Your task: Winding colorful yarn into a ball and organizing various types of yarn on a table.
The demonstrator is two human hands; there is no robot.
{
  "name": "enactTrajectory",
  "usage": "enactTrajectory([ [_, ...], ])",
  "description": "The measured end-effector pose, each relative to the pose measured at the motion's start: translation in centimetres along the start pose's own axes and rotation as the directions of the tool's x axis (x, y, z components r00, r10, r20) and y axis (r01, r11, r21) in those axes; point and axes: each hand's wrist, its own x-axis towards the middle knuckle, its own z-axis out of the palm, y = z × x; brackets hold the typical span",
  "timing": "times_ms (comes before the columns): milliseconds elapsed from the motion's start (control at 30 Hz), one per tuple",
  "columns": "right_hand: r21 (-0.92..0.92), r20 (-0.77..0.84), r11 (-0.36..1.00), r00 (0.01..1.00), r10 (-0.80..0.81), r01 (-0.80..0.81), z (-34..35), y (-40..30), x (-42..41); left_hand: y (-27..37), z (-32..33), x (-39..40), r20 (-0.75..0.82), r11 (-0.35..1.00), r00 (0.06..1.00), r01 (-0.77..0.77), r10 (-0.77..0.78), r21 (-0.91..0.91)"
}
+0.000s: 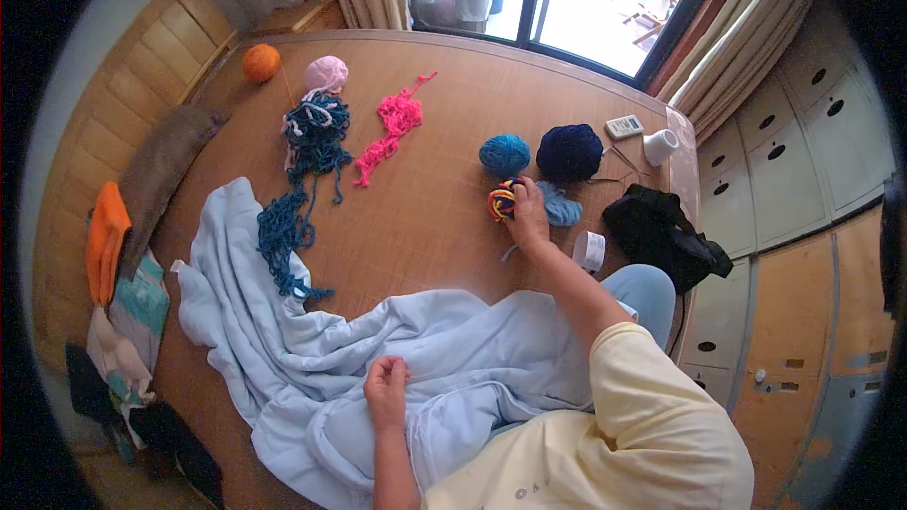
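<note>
My right hand [530, 216] reaches forward and grips a small multicoloured yarn ball [501, 202] in red, yellow and dark blue. Just right of those fingers lies a loose light-blue yarn bundle [561, 205]. Behind it sit a turquoise yarn ball [504, 154] and a larger navy yarn ball [570, 153]. My left hand [387, 384] rests over the pale blue quilt [439, 329] across my lap, its fingers curled together with nothing visible in them. Further left, a tangled teal yarn heap [283, 230] lies partly on the quilt, and a bright pink yarn tangle [391, 129] is beyond.
A pink yarn ball [327, 74] and an orange yarn ball [261, 62] sit at the far left. At right are a black bag [659, 234], a remote control [623, 127], a white cup-like container [660, 147] and a white roll-like item [589, 251]. Cabinets [786, 297] line the right side.
</note>
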Motion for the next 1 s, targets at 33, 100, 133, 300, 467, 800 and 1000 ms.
enactTrajectory([
  [33, 0.004, 0.002, 1.000, 1.000, 0.013, -0.013, 0.5, 0.4, -0.3, -0.1, 0.0, 0.1, -0.002, 1.000, 1.000, 0.016, -0.016, 0.001],
  [100, -0.059, -0.080, 0.998, 0.996, -0.042, 0.038, 1.3, 1.2, -0.6, -0.3, 0.1, 0.4, -0.003, 1.000, 1.000, 0.024, -0.024, 0.000],
  [133, -0.050, -0.075, 0.998, 0.997, -0.030, 0.027, 1.5, 1.5, -0.7, -0.5, 0.0, 0.5, -0.002, 0.999, 1.000, 0.031, -0.031, -0.008],
  [300, -0.189, -0.005, 0.971, 0.989, 0.145, -0.143, 1.4, 1.2, 0.9, -1.2, -0.2, 0.6, -0.011, 1.000, 1.000, -0.017, 0.017, -0.021],
  [467, -0.274, 0.034, 0.953, 0.989, 0.146, -0.132, -0.7, -1.2, 1.3, -1.3, -0.2, 0.4, 0.012, 0.999, 0.999, -0.037, 0.037, 0.025],
  [800, -0.212, 0.371, 0.924, 0.901, -0.226, 0.319, -5.2, -5.8, -7.5, -1.8, -0.2, 0.8, 0.039, 0.997, 0.996, -0.078, 0.077, 0.022],
  [1000, 0.057, 0.673, 0.898, 0.647, -0.357, 0.436, -6.2, -11.1, -16.9, -2.0, -0.3, 0.9, 0.043, 0.993, 0.993, -0.109, 0.107, 0.050],
])
